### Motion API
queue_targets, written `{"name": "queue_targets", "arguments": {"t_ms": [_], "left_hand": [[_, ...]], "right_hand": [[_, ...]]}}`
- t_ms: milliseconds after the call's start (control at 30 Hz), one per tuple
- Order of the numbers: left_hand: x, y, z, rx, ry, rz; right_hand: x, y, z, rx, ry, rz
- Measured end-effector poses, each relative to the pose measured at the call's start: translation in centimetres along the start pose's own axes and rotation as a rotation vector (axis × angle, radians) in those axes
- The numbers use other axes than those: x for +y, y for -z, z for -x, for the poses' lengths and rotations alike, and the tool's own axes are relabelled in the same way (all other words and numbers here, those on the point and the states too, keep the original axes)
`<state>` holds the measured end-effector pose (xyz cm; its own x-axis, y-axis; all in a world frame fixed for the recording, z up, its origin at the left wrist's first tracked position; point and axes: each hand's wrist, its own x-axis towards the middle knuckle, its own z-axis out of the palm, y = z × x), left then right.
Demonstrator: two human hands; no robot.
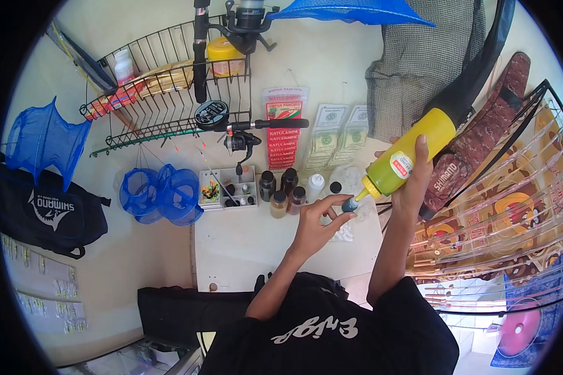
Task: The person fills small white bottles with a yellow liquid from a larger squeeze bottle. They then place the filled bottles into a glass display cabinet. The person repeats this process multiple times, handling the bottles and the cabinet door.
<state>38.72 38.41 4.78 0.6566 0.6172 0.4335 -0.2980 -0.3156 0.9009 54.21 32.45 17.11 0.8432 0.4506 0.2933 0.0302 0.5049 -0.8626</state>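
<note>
My right hand [415,180] grips a yellow plastic squeeze bottle [410,152] with greenish-yellow liquid, tilted nozzle-down. Between the thumb and fingers of my left hand [316,222] is a small dark bottle [349,205]. The nozzle meets the small bottle's mouth; whether liquid is flowing cannot be told. Below the small bottle, a plastic bag of white caps [342,233] lies on the white table [262,248]. Dark-capped bottles [278,204] and a white squeeze bottle [315,186] stand at the table's back, left of the small bottle.
A compartment tray [208,206] with floats and small bottles sits at the back left. Above it are fishing reels [238,140] and a wire rack [169,93]. Blue mesh nets [159,194] hang left. To the right are a camouflage rod bag [474,140] and a row of rods [492,234].
</note>
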Motion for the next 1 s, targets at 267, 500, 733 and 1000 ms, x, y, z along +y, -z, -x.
{"name": "queue_targets", "arguments": {"t_ms": [267,500,733,1000], "left_hand": [[0.0,0.0,0.1,0.006,0.016,0.006],[0.5,0.2,0.2,-0.011,0.050,0.018],[0.8,0.2,0.3,-0.001,0.045,0.006],[1.3,0.4,0.6,-0.012,0.057,0.024]], "right_hand": [[1.6,0.9,-0.6,0.058,-0.138,-0.072],[3.2,2.1,-0.6,0.093,-0.313,-0.195],[5.8,3.6,0.1,0.130,-0.482,-0.392],[7.8,4.2,2.1,0.262,-0.737,-0.651]]}}
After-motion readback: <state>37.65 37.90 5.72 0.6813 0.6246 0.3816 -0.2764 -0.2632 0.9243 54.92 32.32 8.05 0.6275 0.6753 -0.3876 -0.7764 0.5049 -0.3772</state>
